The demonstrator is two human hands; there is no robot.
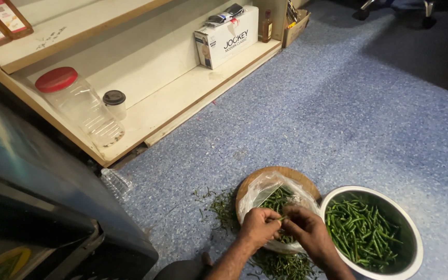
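Observation:
My left hand [259, 226] and my right hand [307, 231] meet over a clear plastic bag [263, 191] of green chillies that lies on a round wooden board [292, 175]. Both hands pinch one thin green chilli [282, 219] between their fingertips. Just right of my right hand stands a steel bowl [415, 236] holding many green chillies [361, 233]. Loose green stems [223, 207] lie on the floor left of the board, and more [283, 265] lie below my hands.
A low white shelf [182, 93] runs along the left, holding a clear jar with a red lid [76, 101], a small dark-lidded cup [115, 102], and a white box [227, 37]. A dark cabinet [37, 197] fills the lower left. Blue speckled floor [348, 103] spreads right.

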